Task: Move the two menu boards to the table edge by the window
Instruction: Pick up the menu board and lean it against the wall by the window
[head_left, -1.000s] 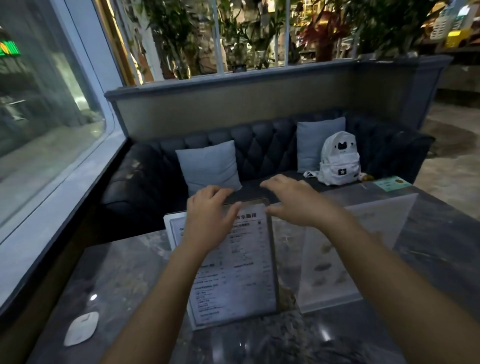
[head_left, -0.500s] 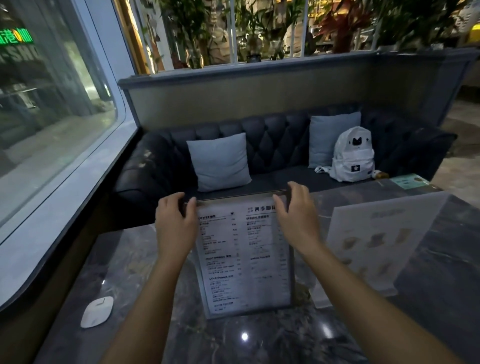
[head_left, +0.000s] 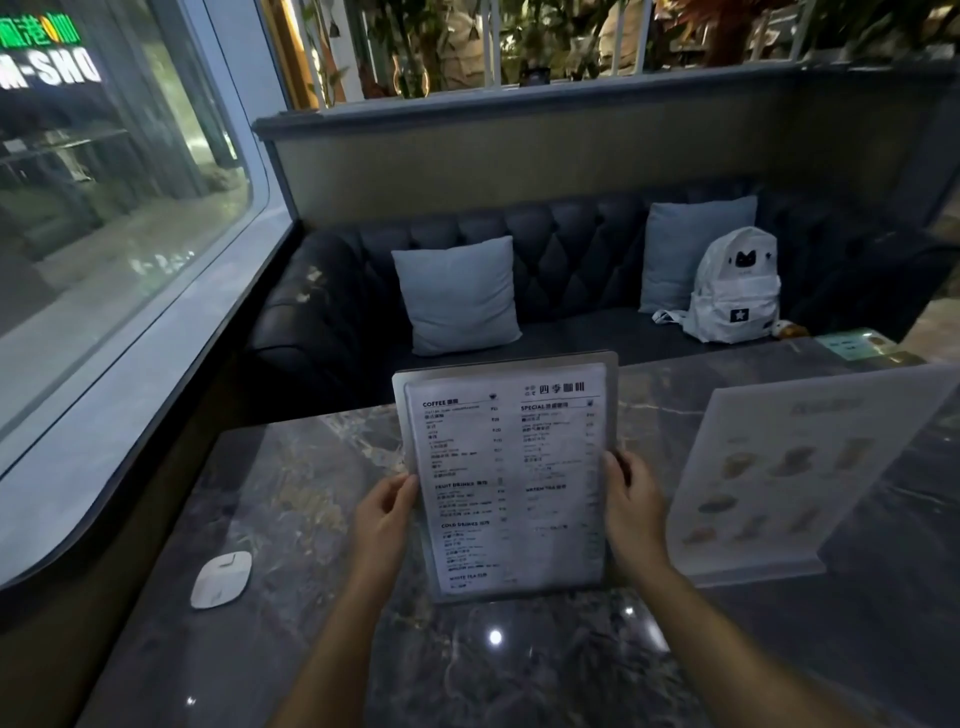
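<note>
Head view: both hands (left (head_left: 383, 512), right (head_left: 631, 506)) around menu board (head_left: 506, 478)

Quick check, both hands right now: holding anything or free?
Left hand: closed on the left edge of the text menu board.
Right hand: closed on the same board's right edge.

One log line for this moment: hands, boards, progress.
left hand: holds drinks menu | right hand: holds same | picture menu: standing on table, untouched | neither at window edge yet
</note>
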